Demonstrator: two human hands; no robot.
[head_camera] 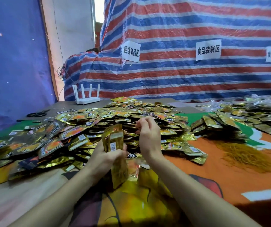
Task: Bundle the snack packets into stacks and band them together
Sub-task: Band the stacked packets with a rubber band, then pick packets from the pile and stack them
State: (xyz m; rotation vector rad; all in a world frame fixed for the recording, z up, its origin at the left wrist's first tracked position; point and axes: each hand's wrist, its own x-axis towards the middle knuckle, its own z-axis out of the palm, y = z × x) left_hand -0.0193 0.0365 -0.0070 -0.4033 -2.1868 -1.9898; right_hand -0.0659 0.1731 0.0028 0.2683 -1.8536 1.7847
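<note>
My left hand [105,158] is clamped round an upright stack of gold foil snack packets [114,145], fingers curled across its front; I make out several packets edge to edge but cannot count them exactly. At about one o'clock from it, my right hand [148,135] is raised with its fingers [139,124] bunched at the crest of the pile, and I cannot tell whether they hold a packet or merely touch one. Both hands work over one big loose heap of gold and orange packets [82,128], far too many to count, spreading from nine o'clock round to two o'clock on the orange printed tablecloth [213,174]. A second, lower heap of packets [229,123] lies at three o'clock, and just in front of it is one tangled mound of orange-yellow rubber bands [244,154]. At eleven o'clock stands one white router with four antennas [87,96], and at ten o'clock lies one pair of black scissors [37,114]. Behind, at twelve o'clock, a red, white and blue striped tarpaulin [180,82] carries three white paper signs [208,49].
</note>
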